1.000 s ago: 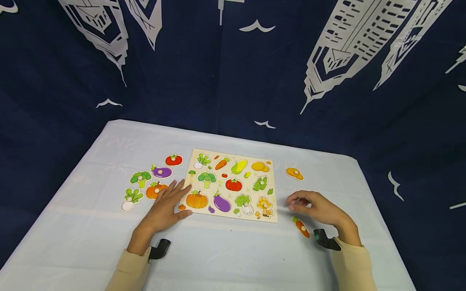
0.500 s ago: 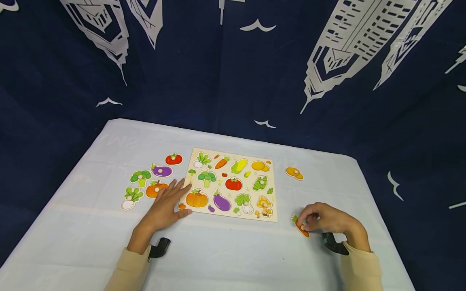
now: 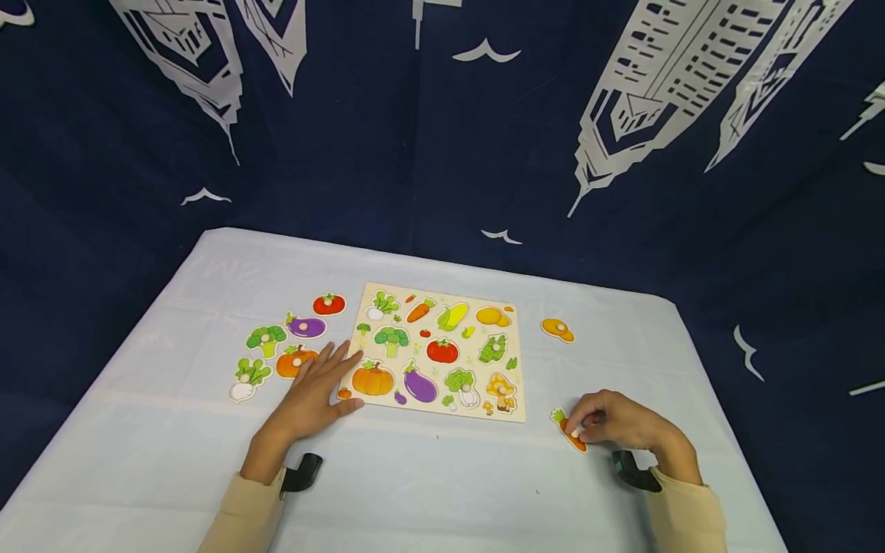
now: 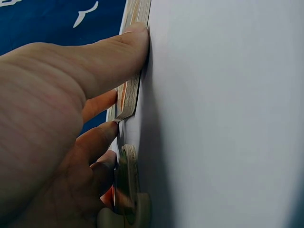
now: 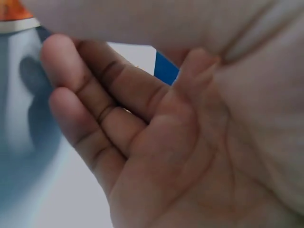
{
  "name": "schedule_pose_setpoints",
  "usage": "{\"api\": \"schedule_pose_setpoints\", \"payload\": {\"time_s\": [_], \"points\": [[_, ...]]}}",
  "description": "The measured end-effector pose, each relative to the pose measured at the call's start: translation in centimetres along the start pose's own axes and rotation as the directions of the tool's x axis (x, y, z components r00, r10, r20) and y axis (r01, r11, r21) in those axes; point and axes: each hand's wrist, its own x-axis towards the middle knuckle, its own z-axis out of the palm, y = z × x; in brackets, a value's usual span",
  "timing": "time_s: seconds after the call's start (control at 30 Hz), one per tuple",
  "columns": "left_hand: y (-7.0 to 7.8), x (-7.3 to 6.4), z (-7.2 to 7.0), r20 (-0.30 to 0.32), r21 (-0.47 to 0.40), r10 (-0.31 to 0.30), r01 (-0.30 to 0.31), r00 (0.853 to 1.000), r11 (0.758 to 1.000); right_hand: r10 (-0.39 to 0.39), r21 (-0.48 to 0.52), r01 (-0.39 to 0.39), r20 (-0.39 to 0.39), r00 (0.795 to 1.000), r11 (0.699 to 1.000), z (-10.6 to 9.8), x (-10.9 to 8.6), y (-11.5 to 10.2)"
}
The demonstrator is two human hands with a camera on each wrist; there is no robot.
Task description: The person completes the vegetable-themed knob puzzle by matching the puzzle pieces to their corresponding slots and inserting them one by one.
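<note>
In the head view a wooden vegetable puzzle board (image 3: 468,353) lies mid-table. My left hand (image 3: 314,395) rests with spread fingers on its near left corner. The left wrist view shows the thumb (image 4: 118,52) against the board's edge. To the board's right, my right hand (image 3: 622,421) pinches the carrot puzzle piece (image 3: 561,424) by its small white knob, close over the table. Part of the orange piece (image 5: 16,12) shows at the upper left of the right wrist view; the thumb hides the pinching fingertips there.
Left of the board lie loose pieces: a tomato (image 3: 329,305), an eggplant (image 3: 306,327), a broccoli (image 3: 266,339), a pumpkin (image 3: 293,362) and a turnip (image 3: 247,380). A potato piece (image 3: 557,330) lies to the right. A dark patterned curtain (image 3: 415,138) hangs behind the table.
My right hand has moved down and slightly right from above the table to the carrot piece and taken its knob. The left hand has stayed on the board's corner.
</note>
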Motion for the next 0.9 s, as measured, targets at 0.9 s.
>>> {"api": "schedule_pose_setpoints", "payload": {"time_s": [0.9], "points": [[0.0,0.0,0.1,0.008,-0.008,-0.018,0.018,1.000,1.000,-0.030,-0.091,0.022,-0.083,0.996,0.996,1.2,-0.2,0.4]]}}
